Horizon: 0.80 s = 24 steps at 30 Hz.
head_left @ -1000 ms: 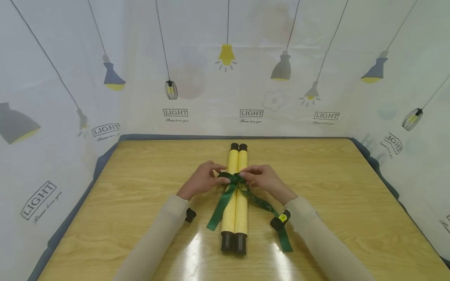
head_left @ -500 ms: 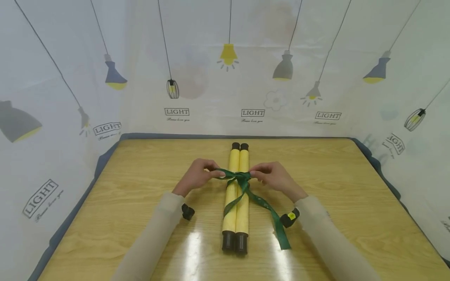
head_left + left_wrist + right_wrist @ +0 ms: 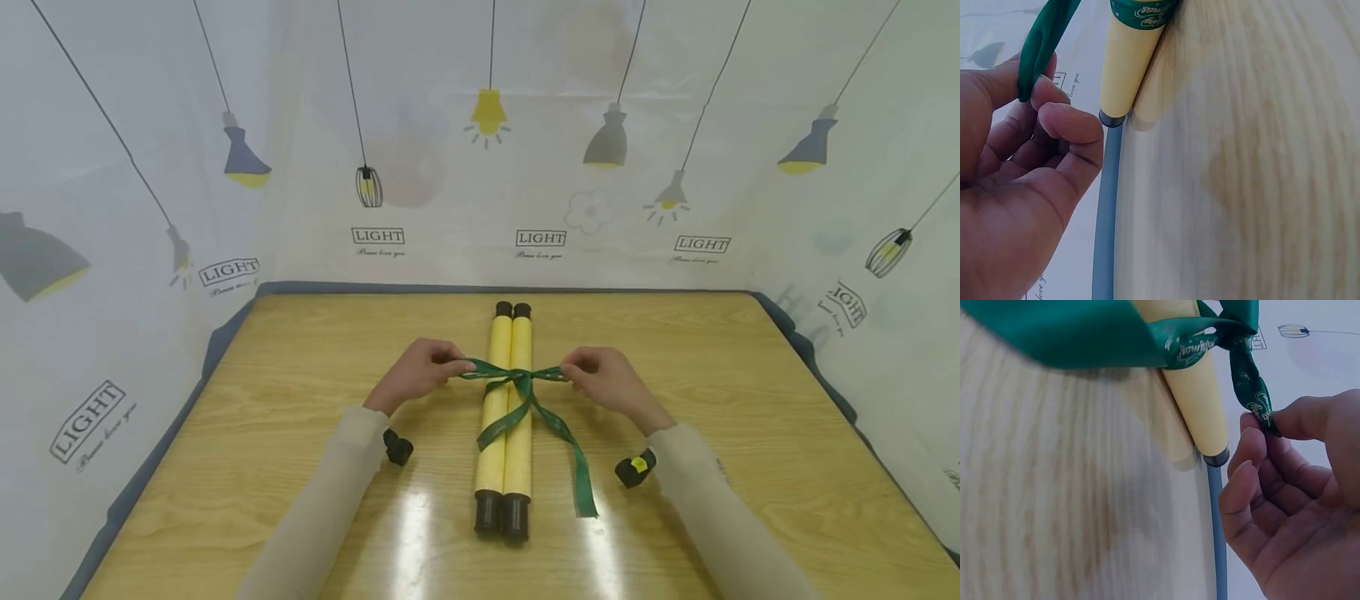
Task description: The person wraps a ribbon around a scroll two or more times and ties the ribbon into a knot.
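Two yellow tubes with dark end caps lie side by side on the table, pointing away from me. A green ribbon with white print is knotted in a bow around them near the middle. My left hand pinches the left loop between thumb and fingers; in the left wrist view that loop rises from the fingertips. My right hand pinches the right loop, and the right wrist view shows its printed loop ending at thumb and finger. One ribbon tail crosses the tubes; the other trails right onto the wood.
The wooden table has a blue-grey edge at the back and sides. A white sheet printed with lamps surrounds it on the far and side edges. Small black devices sit at both wrists.
Both hands have moved apart, the right hand farther to the right, drawing the loops outward. The knot has narrowed, and the left tail now lies across the tubes.
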Available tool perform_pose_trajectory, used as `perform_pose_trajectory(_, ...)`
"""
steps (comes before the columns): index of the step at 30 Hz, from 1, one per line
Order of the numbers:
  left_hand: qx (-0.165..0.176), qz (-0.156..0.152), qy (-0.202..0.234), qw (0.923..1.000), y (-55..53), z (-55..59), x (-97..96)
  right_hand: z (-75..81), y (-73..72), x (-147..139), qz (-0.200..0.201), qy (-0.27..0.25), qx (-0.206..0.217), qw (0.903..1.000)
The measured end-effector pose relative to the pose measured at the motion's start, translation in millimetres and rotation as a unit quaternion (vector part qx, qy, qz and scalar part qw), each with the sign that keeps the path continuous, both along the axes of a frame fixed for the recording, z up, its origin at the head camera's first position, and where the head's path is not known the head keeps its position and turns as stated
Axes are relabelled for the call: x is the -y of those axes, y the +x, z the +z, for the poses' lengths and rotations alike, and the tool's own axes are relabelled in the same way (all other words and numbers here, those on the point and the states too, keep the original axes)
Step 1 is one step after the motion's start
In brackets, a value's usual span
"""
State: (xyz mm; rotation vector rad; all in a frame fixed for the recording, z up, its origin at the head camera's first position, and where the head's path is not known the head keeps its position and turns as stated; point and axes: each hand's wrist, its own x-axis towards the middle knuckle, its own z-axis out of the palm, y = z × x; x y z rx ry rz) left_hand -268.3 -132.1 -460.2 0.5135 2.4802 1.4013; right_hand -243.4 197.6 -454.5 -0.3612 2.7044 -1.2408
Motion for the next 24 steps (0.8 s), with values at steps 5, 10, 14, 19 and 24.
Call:
perform_pose_trajectory(5,0.006,-0.014,-0.01,0.9998,-2.6,-0.2,4.4,-3.1,1.4,-8,-0.02,0.021,-0.013,0.9995)
perform_pose_trajectory(10,0.003,-0.028,-0.025,0.9993,-3.9,-1.0,7.0,-6.9,1.8,-14,-0.021,0.013,-0.008,0.9997)
perform_pose_trajectory(14,0.007,-0.034,-0.031,0.9989,-4.6,-5.8,9.4,-11.1,1.3,-18,-0.02,0.007,-0.009,0.9997)
perform_pose_trajectory(19,0.019,-0.037,-0.033,0.9986,-3.2,-10.8,10.8,-17.0,2.5,-22,-0.023,0.019,-0.024,0.9993)
perform_pose_trajectory(24,0.024,-0.029,-0.034,0.9987,-3.2,-16.2,11.5,-19.1,6.4,-24,-0.023,0.009,-0.012,0.9996)
